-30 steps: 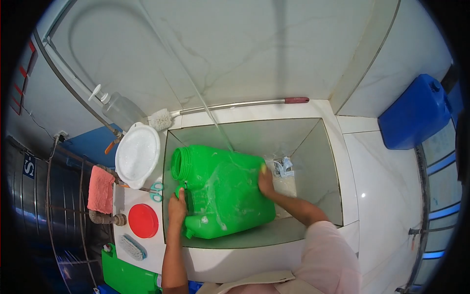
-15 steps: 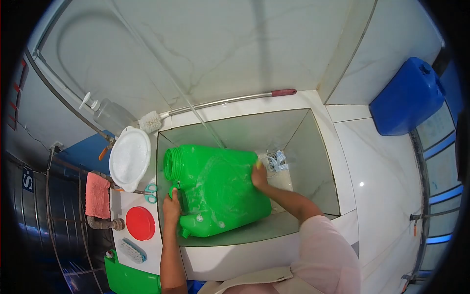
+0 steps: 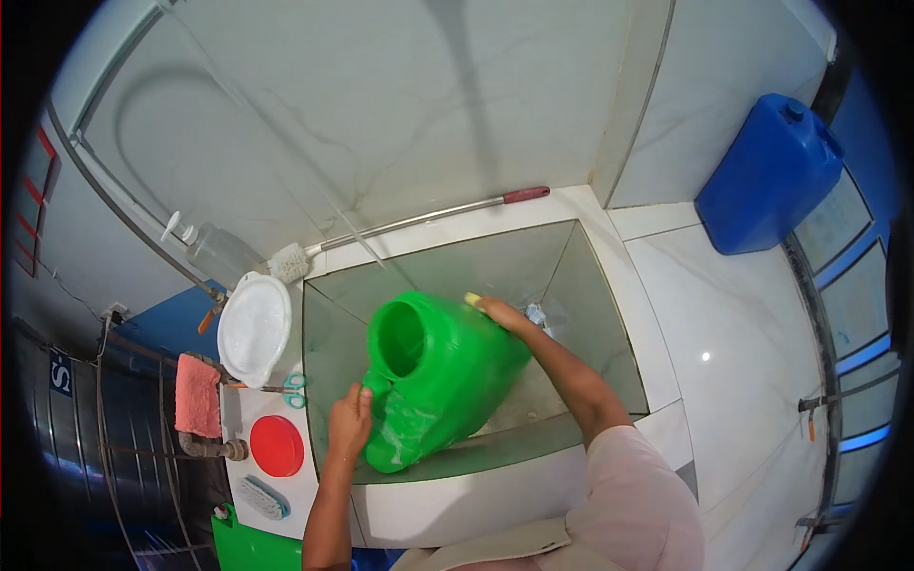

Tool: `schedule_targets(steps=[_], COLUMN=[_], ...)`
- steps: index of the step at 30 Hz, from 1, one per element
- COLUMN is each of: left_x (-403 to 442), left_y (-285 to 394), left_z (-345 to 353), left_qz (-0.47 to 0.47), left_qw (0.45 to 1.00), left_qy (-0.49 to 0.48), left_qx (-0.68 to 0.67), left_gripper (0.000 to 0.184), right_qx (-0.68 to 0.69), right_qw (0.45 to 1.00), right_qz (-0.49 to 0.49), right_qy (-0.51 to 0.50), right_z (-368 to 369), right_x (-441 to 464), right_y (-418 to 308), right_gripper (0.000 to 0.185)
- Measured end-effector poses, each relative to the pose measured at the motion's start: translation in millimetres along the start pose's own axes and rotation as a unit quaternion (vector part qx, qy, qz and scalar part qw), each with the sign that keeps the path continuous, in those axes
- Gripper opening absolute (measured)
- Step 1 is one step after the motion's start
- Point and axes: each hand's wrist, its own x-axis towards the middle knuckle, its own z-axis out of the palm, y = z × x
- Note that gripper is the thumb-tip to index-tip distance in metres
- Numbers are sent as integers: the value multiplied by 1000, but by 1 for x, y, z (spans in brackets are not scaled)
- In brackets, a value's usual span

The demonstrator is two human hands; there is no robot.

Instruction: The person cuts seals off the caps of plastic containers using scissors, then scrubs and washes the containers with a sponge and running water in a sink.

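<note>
A large green jerrycan (image 3: 457, 371) leans in the tiled basin (image 3: 609, 333), its wide uncapped mouth tilted up toward me. Whitish suds streak its lower side. My left hand (image 3: 352, 417) is closed around the handle beside the mouth. My right hand (image 3: 500, 312) presses against the can's far upper side, fingers closed on a small yellow piece (image 3: 472, 299) that looks like a sponge; most of it is hidden. Behind that hand, a crumpled bluish-white item (image 3: 535, 314) lies in the basin.
The left ledge holds a white basin (image 3: 253, 328), scissors (image 3: 293, 390), a red lid (image 3: 276, 445) and a brush (image 3: 263, 497). A long-handled brush (image 3: 409, 224) lies along the back rim. A blue jerrycan (image 3: 769, 176) stands at right; a pink cloth (image 3: 197, 395) hangs left.
The green jerrycan has turned and tipped up, so its mouth faces me instead of left. My left hand moved with the handle; my right hand shifted up along its far side.
</note>
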Motion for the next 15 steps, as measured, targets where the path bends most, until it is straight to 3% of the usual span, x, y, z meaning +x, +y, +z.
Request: schedule_targets(steps=[2,4,5,7,9,11,12,14,15], left_x=[1,4,7,22,35,43,46,51,58], left_y=[16,36,48,80,113,137,147,160,154], left_z=[-4,-2,-3,-5,-2,21,31,54,68], left_qz=[24,157,155,235,306,346,346,247,249], left_qw=[999,985,985,947,923,909,909,937,937], left_qy=[-21,-30,-32,-136,-80,71,74,174,175], left_qx=[26,68,67,174,220,221,221,172,169], left_gripper=[37,32,32,29,29,28,28,32,32], right_qx=[-76,-106,-107,-246,-117,-35,-38,254,259], right_qw=[996,981,981,923,954,980,980,953,959], right_qz=[-39,-119,-116,-40,196,95,92,159,112], right_qy=[35,-113,-114,-292,-196,-170,-171,-44,18], right_z=[-9,-23,-27,-34,-48,-66,-54,-42,-37], right_x=[2,-2,-11,-27,-51,-55,-61,-75,-75], right_y=[-6,-44,-61,-86,-48,65,85,107,88], right_gripper=[42,44,44,42,42,46,46,47,48])
